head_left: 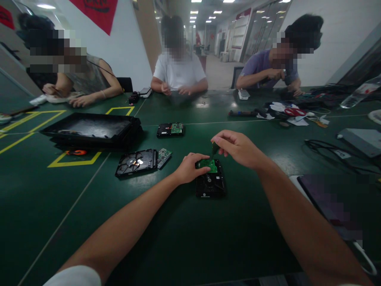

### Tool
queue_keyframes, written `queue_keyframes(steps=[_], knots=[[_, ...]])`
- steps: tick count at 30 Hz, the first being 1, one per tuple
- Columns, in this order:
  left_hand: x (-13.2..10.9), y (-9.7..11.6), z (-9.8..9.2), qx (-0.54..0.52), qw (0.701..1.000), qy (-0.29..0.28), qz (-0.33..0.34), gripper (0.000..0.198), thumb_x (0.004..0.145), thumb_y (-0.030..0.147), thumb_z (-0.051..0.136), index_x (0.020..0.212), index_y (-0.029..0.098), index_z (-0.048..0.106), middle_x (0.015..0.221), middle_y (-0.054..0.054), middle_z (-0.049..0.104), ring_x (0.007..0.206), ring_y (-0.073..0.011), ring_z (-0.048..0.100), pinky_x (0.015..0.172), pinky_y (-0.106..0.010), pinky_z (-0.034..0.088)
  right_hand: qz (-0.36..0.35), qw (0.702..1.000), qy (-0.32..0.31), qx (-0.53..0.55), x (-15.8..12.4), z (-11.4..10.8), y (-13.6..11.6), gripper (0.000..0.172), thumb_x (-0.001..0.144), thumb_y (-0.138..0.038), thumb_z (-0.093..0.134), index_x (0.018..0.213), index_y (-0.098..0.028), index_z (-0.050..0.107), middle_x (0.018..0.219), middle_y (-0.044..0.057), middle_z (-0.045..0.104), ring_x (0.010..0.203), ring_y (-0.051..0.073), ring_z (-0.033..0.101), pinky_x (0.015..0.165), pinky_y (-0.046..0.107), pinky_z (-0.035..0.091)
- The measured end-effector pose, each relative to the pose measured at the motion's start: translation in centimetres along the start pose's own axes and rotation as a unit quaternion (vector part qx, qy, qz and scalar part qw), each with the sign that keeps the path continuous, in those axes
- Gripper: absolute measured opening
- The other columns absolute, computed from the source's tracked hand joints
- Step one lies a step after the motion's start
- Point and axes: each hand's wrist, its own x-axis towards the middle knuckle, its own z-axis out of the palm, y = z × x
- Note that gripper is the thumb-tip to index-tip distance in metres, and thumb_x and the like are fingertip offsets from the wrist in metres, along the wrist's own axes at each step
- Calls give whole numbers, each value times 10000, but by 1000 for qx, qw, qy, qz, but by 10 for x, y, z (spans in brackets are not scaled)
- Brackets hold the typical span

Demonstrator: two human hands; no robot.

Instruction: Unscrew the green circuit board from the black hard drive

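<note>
A black hard drive [210, 184] lies on the green table with its green circuit board [212, 165] facing up. My left hand [190, 169] grips the drive's left side, thumb and fingers resting over the board's edge. In my right hand [235, 147] a screwdriver [214, 148] with a dark handle is pinched upright, its tip down at the board's upper right part. The exact spot the tip touches is too small to make out. Left of my hands lie another hard drive [135, 163] and a loose circuit board [164, 158] beside it.
A third hard drive [170, 130] lies farther back. Stacked black panels [92, 127] stand at left, above an orange tool [76, 152]. Black cables [324, 153], a grey box [361, 141] and a tablet-like device [324, 198] are at right. Three people sit across the table.
</note>
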Motion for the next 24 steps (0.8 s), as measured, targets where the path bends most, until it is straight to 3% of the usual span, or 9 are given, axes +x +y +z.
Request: queue_keyframes(steps=[3, 8, 14, 20, 24], knots=[[0, 0, 0, 2, 1000, -2, -1, 474, 925, 452, 755, 1365, 295, 679, 1325, -51, 739, 1234, -308, 616, 1103, -502, 454, 13, 1000, 6, 17, 0, 1, 1, 269, 995, -448, 618, 1001, -198, 715, 778, 19, 697, 629, 139, 624, 554, 268, 468], [0, -2, 1, 2, 1000, -3, -1, 484, 915, 453, 765, 1367, 303, 678, 1325, -49, 737, 1236, -309, 614, 1099, -502, 455, 6, 998, -17, 54, 2, 1, 1, 261, 1020, -412, 562, 1089, -228, 734, 1122, 61, 762, 637, 118, 629, 505, 255, 458], [1, -2, 1, -1, 1000, -5, 4, 483, 922, 463, 755, 1370, 300, 678, 1330, -52, 737, 1234, -311, 618, 1101, -505, 450, 43, 992, -21, 115, 3, 0, -1, 275, 1029, -354, 507, 1098, -200, 725, 1077, 90, 746, 688, 146, 676, 617, 299, 566], [0, -4, 3, 0, 1000, 0, 7, 489, 924, 463, 756, 1378, 300, 675, 1347, -53, 728, 1258, -311, 607, 1107, -503, 446, 10, 1000, -1, 27, 1, -3, -1, 279, 995, -394, 588, 1113, -198, 747, 800, 24, 694, 645, 141, 603, 556, 267, 458], [0, -4, 2, 0, 1000, 0, 8, 485, 923, 462, 756, 1373, 296, 677, 1338, -52, 732, 1245, -307, 613, 1106, -504, 448, 0, 1000, 2, 31, 1, 0, -1, 270, 996, -421, 601, 1024, -187, 734, 815, 23, 689, 660, 136, 609, 601, 278, 479]])
